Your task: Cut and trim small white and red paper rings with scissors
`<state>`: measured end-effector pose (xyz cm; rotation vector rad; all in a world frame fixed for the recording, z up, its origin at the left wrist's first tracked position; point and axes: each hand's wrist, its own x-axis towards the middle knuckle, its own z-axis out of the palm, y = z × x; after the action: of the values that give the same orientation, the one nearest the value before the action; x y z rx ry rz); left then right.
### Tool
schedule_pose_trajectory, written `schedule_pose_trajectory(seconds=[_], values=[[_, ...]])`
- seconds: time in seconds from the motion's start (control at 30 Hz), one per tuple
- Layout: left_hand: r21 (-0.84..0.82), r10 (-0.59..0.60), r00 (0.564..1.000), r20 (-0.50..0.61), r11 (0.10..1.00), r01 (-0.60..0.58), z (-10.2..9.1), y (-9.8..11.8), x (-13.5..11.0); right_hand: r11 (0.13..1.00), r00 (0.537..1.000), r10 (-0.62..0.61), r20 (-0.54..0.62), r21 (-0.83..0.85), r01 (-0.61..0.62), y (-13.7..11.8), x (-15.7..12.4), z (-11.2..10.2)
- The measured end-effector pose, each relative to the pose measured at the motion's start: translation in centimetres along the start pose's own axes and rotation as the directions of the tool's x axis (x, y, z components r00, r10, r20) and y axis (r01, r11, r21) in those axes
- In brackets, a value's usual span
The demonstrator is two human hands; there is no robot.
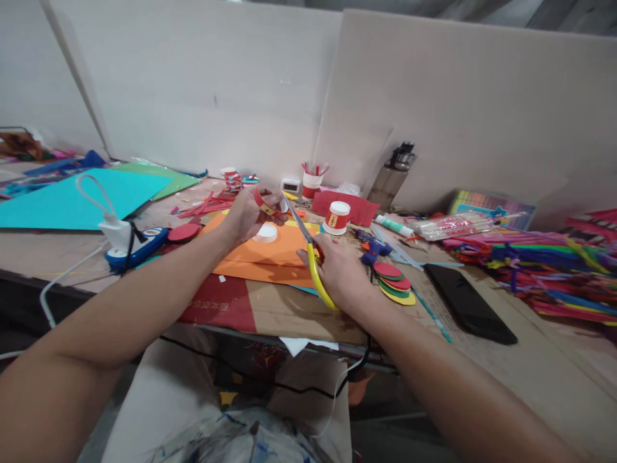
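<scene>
My left hand (250, 215) is closed on a curved red strip (266, 204) with a yellowish printed patch, held above the orange paper sheets (270, 260). My right hand (342, 270) grips yellow-handled scissors (314, 273), whose blades point up and left to the edge of the strip. Whether the blades touch it, I cannot tell. A small round white piece (266, 233) lies on the orange paper under my left hand. Behind my right hand stands a red and white paper cup (336, 217), upside down, with red paper (364, 209) at its back.
A blue power strip (137, 247) with a white plug sits at left, near turquoise card (96, 196). On the right are a blue glue gun (375, 249), stacked coloured discs (395, 286), a black phone (467, 302) and pipe cleaners (544, 257). A bottle (391, 177) leans against the wall.
</scene>
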<state>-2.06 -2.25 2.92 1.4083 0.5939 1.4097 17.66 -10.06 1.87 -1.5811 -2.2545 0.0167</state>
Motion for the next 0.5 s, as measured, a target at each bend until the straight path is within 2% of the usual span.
schedule_pose_trajectory(seconds=[0.5], values=[[-0.031, -0.059, 0.998, 0.030, 0.998, 0.060, 0.25, -0.29, -0.11, 0.999, 1.000, -0.006, -0.005, -0.040, 0.006, 0.03, 0.02, 0.00]])
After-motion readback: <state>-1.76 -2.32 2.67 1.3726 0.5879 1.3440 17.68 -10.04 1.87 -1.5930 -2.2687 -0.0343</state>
